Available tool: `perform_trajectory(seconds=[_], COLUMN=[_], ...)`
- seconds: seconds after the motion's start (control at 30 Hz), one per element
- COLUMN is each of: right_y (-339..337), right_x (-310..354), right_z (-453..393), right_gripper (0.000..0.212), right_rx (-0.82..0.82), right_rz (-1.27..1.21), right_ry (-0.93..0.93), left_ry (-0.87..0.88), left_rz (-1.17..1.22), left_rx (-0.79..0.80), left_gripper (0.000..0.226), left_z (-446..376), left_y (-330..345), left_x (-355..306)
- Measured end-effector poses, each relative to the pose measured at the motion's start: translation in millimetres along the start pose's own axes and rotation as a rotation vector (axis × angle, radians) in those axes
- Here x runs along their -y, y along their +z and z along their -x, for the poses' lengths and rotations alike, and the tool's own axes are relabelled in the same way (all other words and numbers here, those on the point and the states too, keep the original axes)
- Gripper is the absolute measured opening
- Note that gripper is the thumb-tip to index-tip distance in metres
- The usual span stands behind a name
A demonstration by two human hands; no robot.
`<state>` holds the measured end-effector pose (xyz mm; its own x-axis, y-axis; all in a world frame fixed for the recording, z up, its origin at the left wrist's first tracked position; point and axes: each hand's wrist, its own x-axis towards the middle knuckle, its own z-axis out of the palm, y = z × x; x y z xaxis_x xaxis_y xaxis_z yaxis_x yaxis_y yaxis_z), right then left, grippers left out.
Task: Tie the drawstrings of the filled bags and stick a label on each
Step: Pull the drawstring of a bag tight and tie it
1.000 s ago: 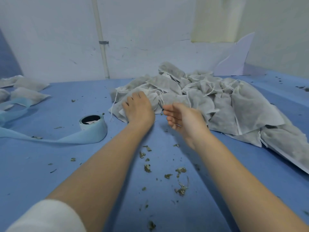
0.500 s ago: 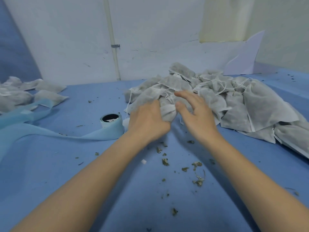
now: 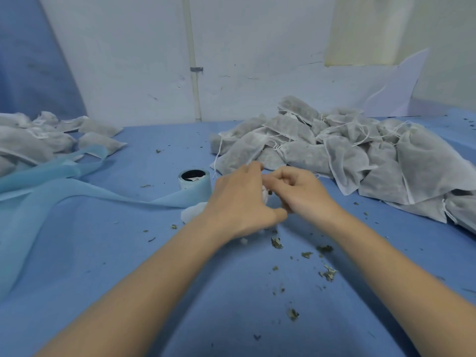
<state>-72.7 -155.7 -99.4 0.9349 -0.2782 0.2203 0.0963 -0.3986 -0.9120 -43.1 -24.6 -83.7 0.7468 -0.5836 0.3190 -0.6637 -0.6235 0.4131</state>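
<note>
The bag (image 3: pixel 265 195) being worked sits almost hidden between the two hands, just in front of the big heap of untied bags (image 3: pixel 347 155). The left hand (image 3: pixel 242 202) curls round its body to steady it; the right hand (image 3: pixel 301 193) pinches at its neck, probably the drawstring. The label roll (image 3: pixel 195 182) waits just left of it.

No legible text, brand, number or sign appears. The label roll (image 3: pixel 195 183), the filled bags (image 3: pixel 334 153) and the sheet on the wall (image 3: pixel 360 29) show no readable markings.
</note>
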Motion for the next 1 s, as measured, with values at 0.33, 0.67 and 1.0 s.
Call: perform_trajectory(seconds=[0.33,0.67,1.0], right_y=[-13.3,-12.8,-1.9], right_x=[0.6,6.0,12.0], right_z=[-1.0,1.7,5.6], right_gripper=[0.017,0.049,0.032], right_rx=[-0.092,-0.123,0.038], right_rz=[-0.013,0.029,-1.077], right_ry=[-0.054,0.023,0.482], left_ry=[-0.008,0.068,-0.02], left_rz=[0.207,0.218,0.478], left_rx=[0.002,-0.116,-0.169], left_gripper=[0.032,0.019,0.02], left_z=[-9.7,-1.3,-4.4], left_y=[1.6,-1.9,2.2], left_x=[2.0,3.2,2.6])
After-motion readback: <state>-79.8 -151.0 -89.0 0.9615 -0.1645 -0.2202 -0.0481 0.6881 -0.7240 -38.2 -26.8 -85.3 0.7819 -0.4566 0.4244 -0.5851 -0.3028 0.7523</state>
